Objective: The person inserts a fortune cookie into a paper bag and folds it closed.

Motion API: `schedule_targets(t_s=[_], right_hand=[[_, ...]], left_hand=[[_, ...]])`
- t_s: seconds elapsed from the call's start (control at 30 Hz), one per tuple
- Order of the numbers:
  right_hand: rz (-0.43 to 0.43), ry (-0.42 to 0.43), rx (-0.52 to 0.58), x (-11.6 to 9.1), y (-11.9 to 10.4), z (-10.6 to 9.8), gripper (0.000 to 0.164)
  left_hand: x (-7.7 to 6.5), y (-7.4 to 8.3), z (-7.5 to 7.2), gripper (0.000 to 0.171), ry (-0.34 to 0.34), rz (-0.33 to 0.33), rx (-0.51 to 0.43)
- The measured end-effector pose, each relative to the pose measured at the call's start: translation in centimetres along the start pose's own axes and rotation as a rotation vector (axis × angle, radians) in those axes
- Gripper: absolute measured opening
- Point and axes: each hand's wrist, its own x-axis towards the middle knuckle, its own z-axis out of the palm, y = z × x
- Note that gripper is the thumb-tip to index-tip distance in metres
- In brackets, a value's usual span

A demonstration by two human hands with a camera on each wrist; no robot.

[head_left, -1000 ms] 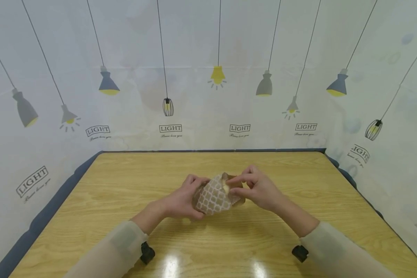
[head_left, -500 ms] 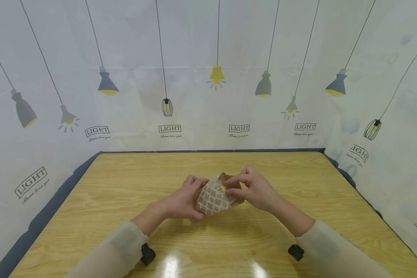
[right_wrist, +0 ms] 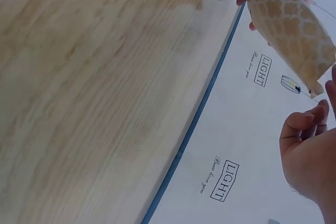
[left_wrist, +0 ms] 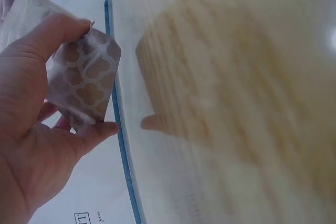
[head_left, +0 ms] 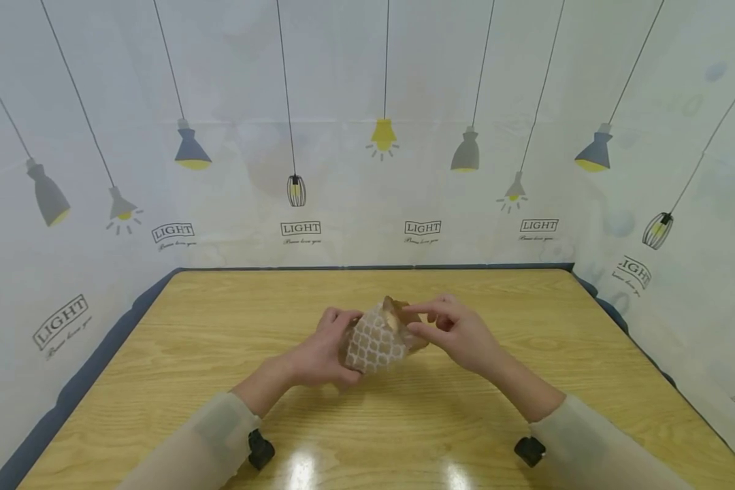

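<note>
A brown paper bag (head_left: 376,344) with a white quatrefoil lattice is held up over the table, its open mouth tipped toward the right. My left hand (head_left: 324,350) grips the closed end, thumb on the near side and fingers round the far side; the left wrist view shows the bag's flat bottom (left_wrist: 89,90) between thumb and fingers. Inside the mouth shows a pale tan piece (head_left: 392,320). My right hand (head_left: 462,333) is at the mouth, index finger and thumb apart at its edge, other fingers curled back. In the right wrist view, the bag (right_wrist: 291,24) narrows toward this hand.
The wood-grain table (head_left: 251,299) spreads beneath both hands. A pale backdrop (head_left: 343,82) printed with hanging lamps rises round its back and sides. Dark wrist mounts sit at both cuffs, on the left (head_left: 260,449) and right (head_left: 529,450).
The right fingers have gone a little deeper into the bag's mouth, then drawn back to its edge, spreading apart. The bag's mouth has tipped slightly upward; the left hand keeps its grip.
</note>
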Motion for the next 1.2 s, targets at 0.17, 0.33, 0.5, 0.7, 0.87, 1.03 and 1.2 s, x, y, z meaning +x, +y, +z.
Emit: schedule_targets(t_s=[0.17, 0.33, 0.5, 0.7, 0.87, 1.03, 1.2], right_hand=[[0.031, 0.054, 0.115, -0.4, 0.3, -0.5, 0.037], [0.098, 0.030, 0.233, -0.7, 0.5, -0.1, 0.043], [0.146, -0.036, 0.287, -0.5, 0.6, 1.2, 0.054], [0.175, -0.028, 0.330, 0.2, -0.4, 2.8, 0.064], [0.206, 0.012, 0.308, 0.7, -1.1, 3.5, 0.066], [0.198, 0.032, 0.252, 0.9, -0.9, 3.1, 0.057], [0.113, 0.013, 0.145, 0.7, -0.3, 1.6, 0.044]], left_hand=[[0.2, 0.1, 0.3, 0.113, 0.113, -0.046, -0.004], [0.5, 0.4, 0.6, 0.110, 0.198, -0.085, -0.017], [1.1, 0.7, 1.3, 0.112, 0.261, -0.120, -0.023], [1.8, 1.7, 2.6, 0.115, 0.316, -0.202, 0.007], [2.0, 2.7, 3.3, 0.116, 0.351, -0.251, 0.057], [1.6, 2.8, 3.3, 0.111, 0.346, -0.200, 0.055], [1.2, 2.4, 1.9, 0.087, 0.336, -0.022, -0.092]])
